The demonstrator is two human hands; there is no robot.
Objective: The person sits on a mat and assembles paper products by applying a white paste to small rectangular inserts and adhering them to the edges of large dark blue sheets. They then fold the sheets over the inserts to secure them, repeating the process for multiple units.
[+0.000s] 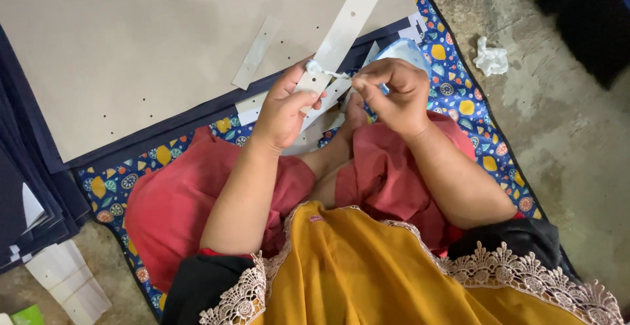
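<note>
The left hand [283, 109] has its fingers [303, 100] closed narrow around a long pale card strip [341, 31], which runs up toward 1 o'clock and carries a blob of white paste [314, 67] near the thumb tip. Just to the 3 o'clock side, the right hand [394, 95] pinches its fingers [366, 83] shut on a thin white string [338, 74] stretched from the paste. Behind the right hand, at 12 o'clock of it, sits a light blue container [407, 50]; its contents are hidden. More white strips [328, 98] lie under the hands, and another strip [256, 52] rests at 10 o'clock on a large beige board [131, 49]. A patterned blue mat [459, 95] covers the floor [571, 134]. A crumpled white tissue [491, 58] lies at 2 o'clock. Stacked dark sheets [26, 187] sit at 9 o'clock.
</note>
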